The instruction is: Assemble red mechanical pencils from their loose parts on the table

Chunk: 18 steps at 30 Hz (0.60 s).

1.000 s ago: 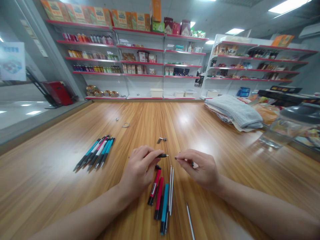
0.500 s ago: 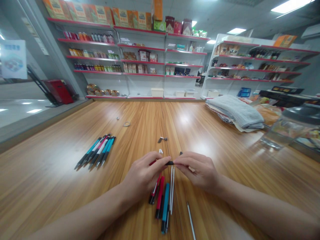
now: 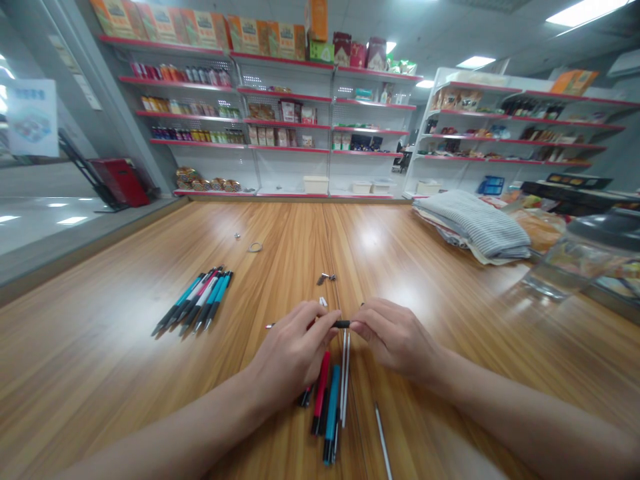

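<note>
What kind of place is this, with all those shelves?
It looks like a small shop, maybe: white shelves with red edges hold rows of boxes and bottles, set out like goods for sale.

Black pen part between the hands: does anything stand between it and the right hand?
Nothing visible does. The black pen part sticks out from the left hand and meets the fingertips of the right hand with no object between them. The blue pen lies on the table nearer the person, out of that gap.
</note>
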Each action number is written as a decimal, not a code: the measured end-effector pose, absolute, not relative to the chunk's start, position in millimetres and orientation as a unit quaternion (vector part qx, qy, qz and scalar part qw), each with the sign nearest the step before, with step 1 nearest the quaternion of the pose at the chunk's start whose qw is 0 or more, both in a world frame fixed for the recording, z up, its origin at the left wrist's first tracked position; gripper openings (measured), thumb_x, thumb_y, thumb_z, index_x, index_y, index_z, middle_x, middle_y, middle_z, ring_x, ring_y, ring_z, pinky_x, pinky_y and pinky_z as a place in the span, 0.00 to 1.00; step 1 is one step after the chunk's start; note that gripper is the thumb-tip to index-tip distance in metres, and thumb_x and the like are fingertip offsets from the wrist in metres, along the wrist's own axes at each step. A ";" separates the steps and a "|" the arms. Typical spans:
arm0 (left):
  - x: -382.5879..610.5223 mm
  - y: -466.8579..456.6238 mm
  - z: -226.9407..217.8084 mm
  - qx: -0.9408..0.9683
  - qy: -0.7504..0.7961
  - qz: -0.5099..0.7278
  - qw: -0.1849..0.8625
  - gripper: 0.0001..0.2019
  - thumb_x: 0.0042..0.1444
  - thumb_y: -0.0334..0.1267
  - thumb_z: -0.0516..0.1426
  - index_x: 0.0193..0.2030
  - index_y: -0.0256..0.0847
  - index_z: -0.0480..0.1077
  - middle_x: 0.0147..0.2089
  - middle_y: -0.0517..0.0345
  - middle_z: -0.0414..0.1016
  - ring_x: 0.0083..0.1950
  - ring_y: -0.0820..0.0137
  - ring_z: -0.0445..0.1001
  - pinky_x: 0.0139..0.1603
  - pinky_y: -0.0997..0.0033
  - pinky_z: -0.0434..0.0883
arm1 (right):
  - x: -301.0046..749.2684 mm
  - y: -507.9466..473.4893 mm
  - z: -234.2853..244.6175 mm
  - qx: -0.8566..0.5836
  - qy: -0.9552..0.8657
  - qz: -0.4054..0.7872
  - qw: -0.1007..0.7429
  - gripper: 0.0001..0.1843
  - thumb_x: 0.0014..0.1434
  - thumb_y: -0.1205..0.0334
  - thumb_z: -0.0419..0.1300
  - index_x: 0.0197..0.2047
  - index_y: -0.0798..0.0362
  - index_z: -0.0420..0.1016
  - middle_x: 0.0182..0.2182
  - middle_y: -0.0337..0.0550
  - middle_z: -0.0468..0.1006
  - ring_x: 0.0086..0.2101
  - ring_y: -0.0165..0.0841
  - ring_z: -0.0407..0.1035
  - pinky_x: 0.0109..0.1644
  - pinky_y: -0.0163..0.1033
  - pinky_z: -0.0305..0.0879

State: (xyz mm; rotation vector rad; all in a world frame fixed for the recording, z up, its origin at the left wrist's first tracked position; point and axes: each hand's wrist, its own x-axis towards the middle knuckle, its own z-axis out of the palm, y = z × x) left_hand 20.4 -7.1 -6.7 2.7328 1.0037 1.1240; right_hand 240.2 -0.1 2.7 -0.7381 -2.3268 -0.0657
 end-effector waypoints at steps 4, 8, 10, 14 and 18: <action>21.3 -9.3 -4.5 0.880 0.319 0.351 0.020 0.10 0.62 0.29 0.51 0.48 0.38 0.68 0.40 0.51 0.68 0.42 0.67 0.68 0.43 0.64 0.70 | 239.9 -3.6 5.4 -0.280 -0.908 -0.045 0.309 0.06 0.64 0.67 0.52 0.36 0.56 0.69 0.28 0.43 0.69 0.30 0.32 0.60 0.34 0.37 0.56; 21.6 -10.4 -2.6 0.877 0.319 0.358 0.022 0.06 0.62 0.30 0.52 0.43 0.39 0.68 0.39 0.52 0.69 0.42 0.67 0.67 0.43 0.64 0.68 | 240.0 -4.6 2.8 -0.283 -0.900 -0.058 0.327 0.10 0.64 0.67 0.51 0.29 0.54 0.64 0.24 0.40 0.64 0.27 0.30 0.55 0.31 0.38 0.50; 22.1 -10.7 -2.1 0.875 0.322 0.360 0.022 0.03 0.61 0.31 0.53 0.41 0.38 0.67 0.39 0.52 0.69 0.42 0.66 0.67 0.43 0.63 0.68 | 240.6 -4.2 1.0 -0.284 -0.896 -0.055 0.336 0.12 0.64 0.68 0.51 0.27 0.54 0.62 0.24 0.39 0.62 0.26 0.30 0.53 0.30 0.38 0.48; 23.1 -11.8 -1.2 0.876 0.331 0.350 0.004 0.07 0.60 0.32 0.54 0.45 0.38 0.68 0.42 0.50 0.70 0.44 0.63 0.67 0.45 0.60 0.66 | 242.5 -3.4 0.2 -0.290 -0.889 -0.049 0.350 0.12 0.63 0.68 0.51 0.26 0.54 0.59 0.23 0.38 0.60 0.25 0.29 0.52 0.29 0.38 0.47; 22.6 -12.1 -0.4 0.873 0.330 0.358 -0.018 0.06 0.60 0.28 0.53 0.41 0.38 0.69 0.44 0.50 0.71 0.45 0.63 0.66 0.46 0.59 0.64 | 242.5 -4.1 1.8 -0.287 -0.886 -0.045 0.361 0.13 0.63 0.69 0.51 0.25 0.54 0.58 0.22 0.37 0.59 0.24 0.28 0.51 0.28 0.38 0.45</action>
